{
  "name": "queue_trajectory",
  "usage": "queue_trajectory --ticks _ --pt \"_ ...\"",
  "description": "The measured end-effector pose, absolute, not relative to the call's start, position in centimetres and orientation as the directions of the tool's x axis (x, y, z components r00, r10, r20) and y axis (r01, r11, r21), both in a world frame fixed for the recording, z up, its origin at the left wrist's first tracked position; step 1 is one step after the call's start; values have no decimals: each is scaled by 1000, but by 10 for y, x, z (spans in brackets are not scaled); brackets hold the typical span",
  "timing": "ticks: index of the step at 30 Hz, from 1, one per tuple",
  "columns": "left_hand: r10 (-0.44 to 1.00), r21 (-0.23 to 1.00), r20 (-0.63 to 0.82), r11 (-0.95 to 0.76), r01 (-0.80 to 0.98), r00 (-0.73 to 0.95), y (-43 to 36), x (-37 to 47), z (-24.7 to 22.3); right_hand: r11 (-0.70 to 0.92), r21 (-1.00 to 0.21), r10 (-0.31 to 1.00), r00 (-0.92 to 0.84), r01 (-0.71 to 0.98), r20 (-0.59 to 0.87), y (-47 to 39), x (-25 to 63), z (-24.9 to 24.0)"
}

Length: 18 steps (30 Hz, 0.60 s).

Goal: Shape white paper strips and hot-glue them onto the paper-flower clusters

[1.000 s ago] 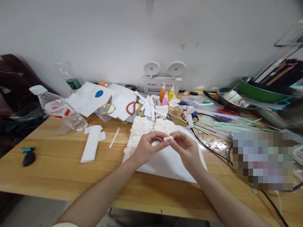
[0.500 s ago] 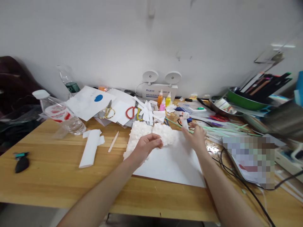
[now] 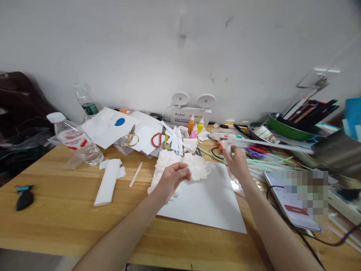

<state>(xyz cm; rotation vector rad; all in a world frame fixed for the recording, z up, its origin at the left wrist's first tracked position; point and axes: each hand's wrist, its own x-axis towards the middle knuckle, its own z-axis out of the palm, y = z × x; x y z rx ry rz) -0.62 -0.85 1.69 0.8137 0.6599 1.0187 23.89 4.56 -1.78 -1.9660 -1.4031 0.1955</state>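
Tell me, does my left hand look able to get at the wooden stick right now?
Probably yes: the wooden stick lies on the table to the left of your left hand, with nothing on top of it and only low white fluff between. Your pinched fingers would likely need to open first.

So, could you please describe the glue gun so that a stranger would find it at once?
On the wooden table, find the front white sheet, then look just beyond its far right corner. There the right hand grips the glue gun. Unlike the straight, thin sticks nearby, it has a thicker white body and an orange patch.
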Motion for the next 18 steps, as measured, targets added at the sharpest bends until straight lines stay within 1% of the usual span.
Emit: queue_trajectory --ticks 2,3,4,5,6,7,8,9,11,15,18 --pt "924 835 -85 270 -479 372 -7 -8 15 -86 -696 905 348 713 245 35 238 -10" --pt "928 837 -75 258 -483 366 -6 -8 14 -31 -760 925 306 650 225 29 236 -7" --pt "931 837 -69 249 -488 357 -5 -9 14 41 -872 945 266 488 193 23 233 -5" --pt "936 836 -66 241 -493 346 -5 -9 13 88 -946 958 232 312 166 18 230 -4" --pt "940 834 -67 236 -499 334 -4 -10 12 113 -983 970 198 146 141 13 226 -4" --pt "944 831 -69 233 -505 322 -3 -10 12 110 -994 980 166 9 110 9 222 -4" --pt "948 829 -70 229 -510 311 -3 -11 12 95 -991 988 133 -90 83 5 218 -5" --pt "951 829 -70 223 -513 301 -2 -11 11 82 -986 992 112 -148 65 2 214 -6" --pt "955 833 -60 208 -512 290 -1 -12 11 59 -984 996 75 -167 47 -4 209 -7" --pt "960 836 -48 190 -515 277 1 -13 10 95 -992 995 -24 -89 97 -13 205 -11" --pt "962 835 -58 194 -516 267 2 -12 10 84 -995 992 -95 -53 89 -20 204 -15"
